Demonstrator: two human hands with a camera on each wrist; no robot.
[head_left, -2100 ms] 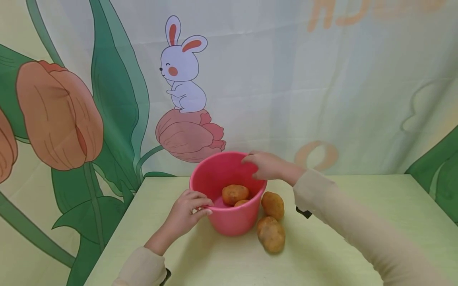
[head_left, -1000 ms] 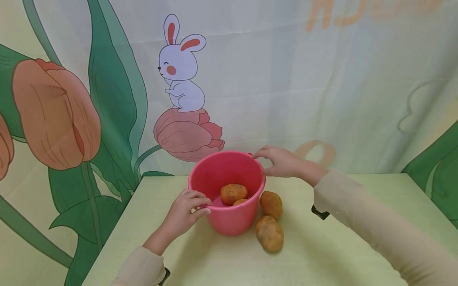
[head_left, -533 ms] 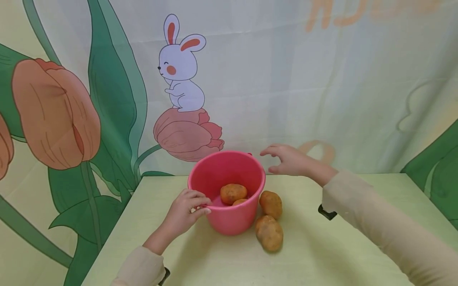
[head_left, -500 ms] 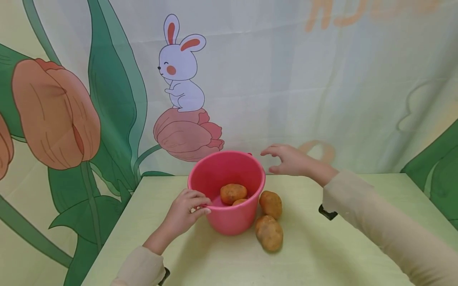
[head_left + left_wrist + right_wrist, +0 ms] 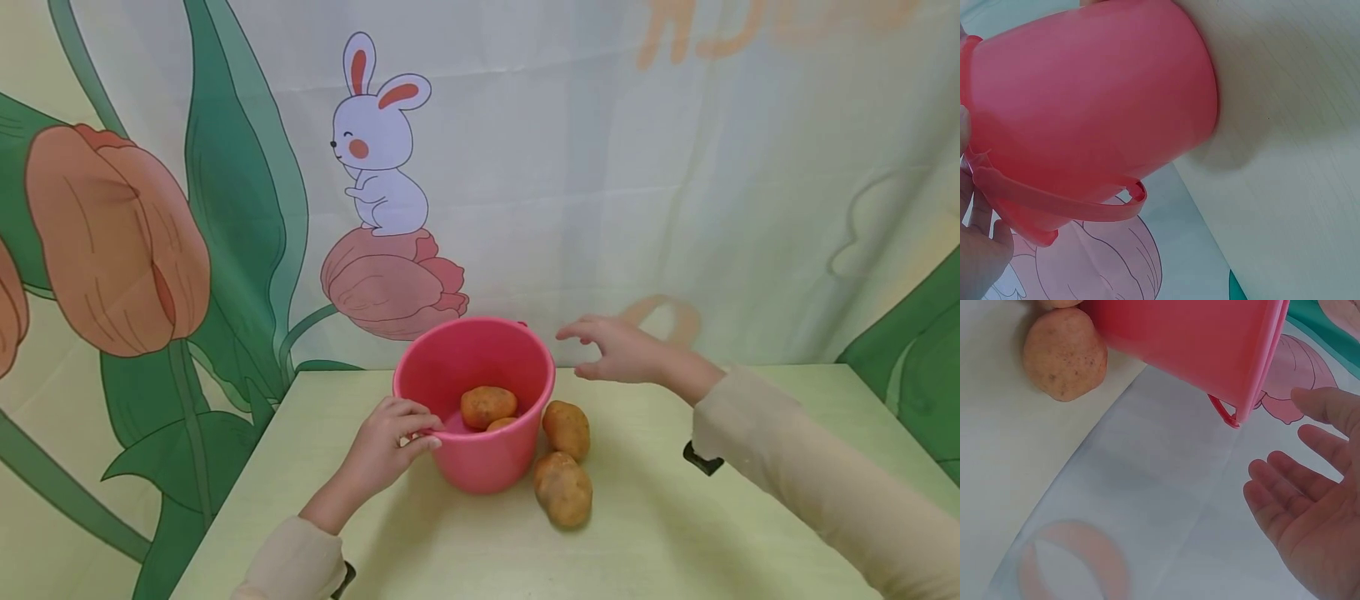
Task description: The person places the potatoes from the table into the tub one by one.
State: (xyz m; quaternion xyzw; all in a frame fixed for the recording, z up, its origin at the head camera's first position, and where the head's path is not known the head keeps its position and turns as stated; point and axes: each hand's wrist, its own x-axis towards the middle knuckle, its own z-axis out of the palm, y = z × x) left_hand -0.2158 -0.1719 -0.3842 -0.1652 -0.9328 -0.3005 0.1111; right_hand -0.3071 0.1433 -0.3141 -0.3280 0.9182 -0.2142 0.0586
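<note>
Pink bucket [image 5: 480, 454] rim gripped by left hand [image 5: 386, 446], right hand [image 5: 622, 350] spread, empty

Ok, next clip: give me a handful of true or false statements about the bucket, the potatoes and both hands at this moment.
1. The left hand grips the rim of the pink bucket. True.
2. The right hand holds a potato. False: it is open and holds nothing, hovering beside the bucket.
3. Two potatoes lie on the table outside the bucket, the farther potato and the nearer potato. True.
4. The bucket is lying on its side. False: it stands upright on the table.
5. The bucket is empty. False: potatoes in the bucket show over the rim.
</note>
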